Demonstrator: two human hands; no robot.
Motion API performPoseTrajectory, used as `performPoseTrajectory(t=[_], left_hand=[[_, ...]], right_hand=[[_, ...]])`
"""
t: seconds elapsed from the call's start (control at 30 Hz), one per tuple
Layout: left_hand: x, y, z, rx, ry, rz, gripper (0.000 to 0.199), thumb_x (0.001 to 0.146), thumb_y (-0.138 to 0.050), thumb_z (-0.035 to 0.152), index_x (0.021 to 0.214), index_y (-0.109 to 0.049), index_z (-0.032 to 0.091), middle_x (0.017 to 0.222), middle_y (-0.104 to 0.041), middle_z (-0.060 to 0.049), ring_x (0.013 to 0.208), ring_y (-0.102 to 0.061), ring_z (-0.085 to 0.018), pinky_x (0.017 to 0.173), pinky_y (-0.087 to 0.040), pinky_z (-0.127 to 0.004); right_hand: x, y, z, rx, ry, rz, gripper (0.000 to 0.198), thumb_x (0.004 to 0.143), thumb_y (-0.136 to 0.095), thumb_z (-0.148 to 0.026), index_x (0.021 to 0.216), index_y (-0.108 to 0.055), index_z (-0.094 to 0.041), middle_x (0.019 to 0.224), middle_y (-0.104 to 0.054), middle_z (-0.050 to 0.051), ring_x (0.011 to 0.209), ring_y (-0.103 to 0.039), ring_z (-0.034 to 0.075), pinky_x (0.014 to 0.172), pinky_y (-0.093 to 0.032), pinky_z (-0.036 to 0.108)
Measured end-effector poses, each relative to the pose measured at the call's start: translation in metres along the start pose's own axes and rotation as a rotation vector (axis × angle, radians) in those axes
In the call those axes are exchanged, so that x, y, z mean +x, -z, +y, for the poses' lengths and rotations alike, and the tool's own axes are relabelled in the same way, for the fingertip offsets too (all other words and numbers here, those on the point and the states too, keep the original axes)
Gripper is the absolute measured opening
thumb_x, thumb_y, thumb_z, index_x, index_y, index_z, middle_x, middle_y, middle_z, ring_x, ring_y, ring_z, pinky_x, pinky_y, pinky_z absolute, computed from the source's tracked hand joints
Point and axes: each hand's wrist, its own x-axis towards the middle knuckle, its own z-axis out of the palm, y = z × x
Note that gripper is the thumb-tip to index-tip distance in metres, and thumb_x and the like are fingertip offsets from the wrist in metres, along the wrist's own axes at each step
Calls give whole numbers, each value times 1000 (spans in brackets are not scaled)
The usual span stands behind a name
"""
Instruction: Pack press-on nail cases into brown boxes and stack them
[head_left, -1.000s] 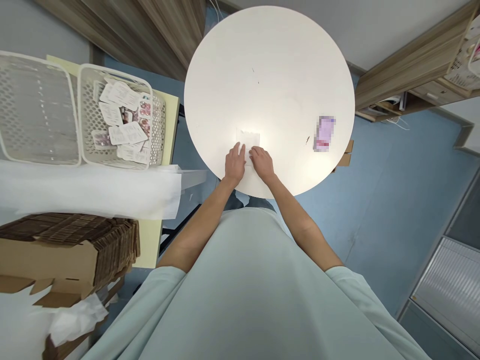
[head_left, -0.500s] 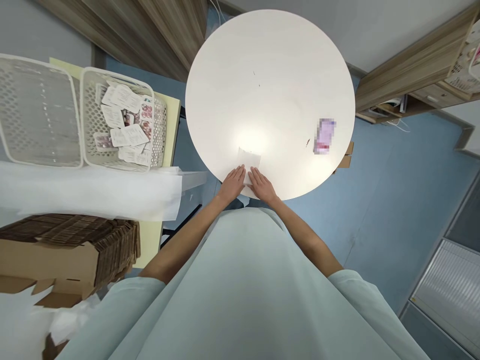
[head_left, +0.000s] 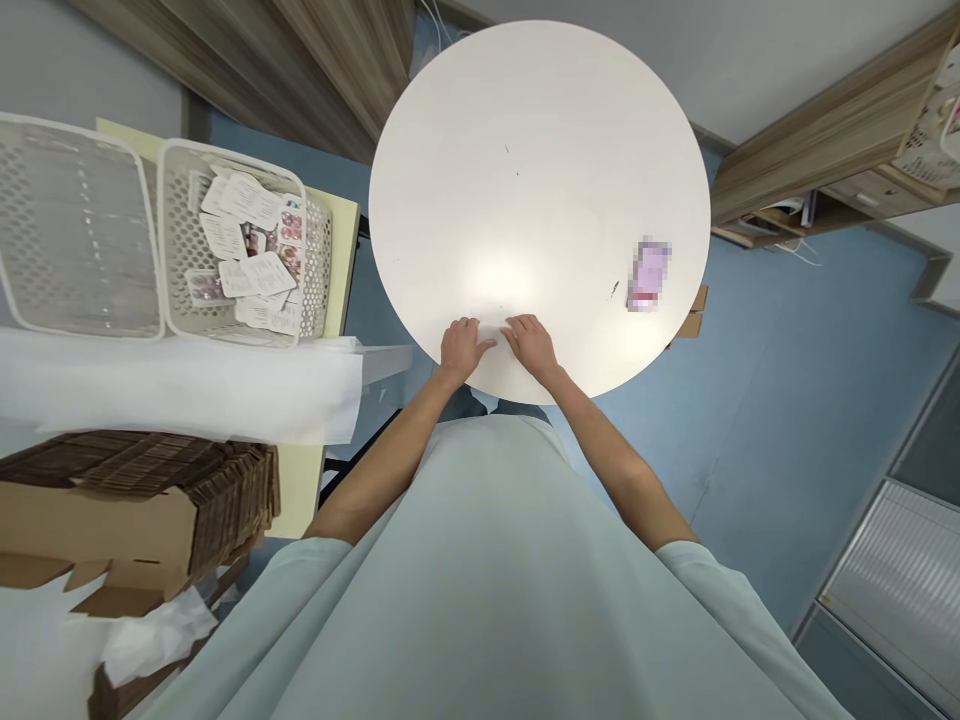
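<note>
A small, thin white sheet (head_left: 491,330), paper or foam by its look, lies at the near edge of the round white table (head_left: 540,130). Its pale colour almost blends with the tabletop. My left hand (head_left: 461,347) is curled round its left end, the thumb pointing inward. Opposite it, my right hand (head_left: 532,345) has bent fingers on the right end, thumb inward too. Both hands rest at the table surface, with only a short stretch of the sheet showing between them.
A pixelated pinkish-purple object (head_left: 649,275) lies on the table's right side. On the left, a white basket (head_left: 319,265) holds several carded packs, beside another basket (head_left: 79,230). Nearer are white sheeting (head_left: 180,385) and stacked flat cardboard boxes (head_left: 97,520).
Both hands have gone from lying flat on the white sheet to curling round its ends. They have shifted slightly away from my body, and less of the sheet shows.
</note>
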Motion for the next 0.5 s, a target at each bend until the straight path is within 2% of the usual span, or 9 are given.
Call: performPoseTrajectory(t=[0.17,0.27,0.37,0.5], left_hand=[[8,-9,8,-129,209,123,63,95,-90,37,144,-56,14,146,-59,-23,137,-59,-41,110,-55,-50],[9,-12,10,-187,289,152,80,87,-97,37,149,-51,15,149,-55,-23,142,-56,-42,111,-56,-51],[6,-14,11,-230,331,179,81,86,-99,35,148,-50,15,150,-53,-24,143,-55,-42,112,-56,-51],[1,-17,16,-273,352,185,73,89,-96,30,145,-50,16,149,-54,-23,141,-58,-40,111,-56,-48]], right_hand=[[21,6,-3,-47,-8,-30,39,115,-56,-22,151,-68,-15,167,-58,22,157,-48,36,125,-47,56],[22,6,-9,-42,-2,-63,42,114,-52,-15,153,-67,-17,162,-62,18,149,-55,33,124,-48,52],[18,5,-17,-31,-64,-57,40,113,-51,-15,150,-68,-16,151,-67,18,136,-60,33,117,-52,49],[11,3,-31,-60,-224,-41,33,111,-52,-16,140,-69,-13,143,-68,20,125,-62,33,111,-54,47]])
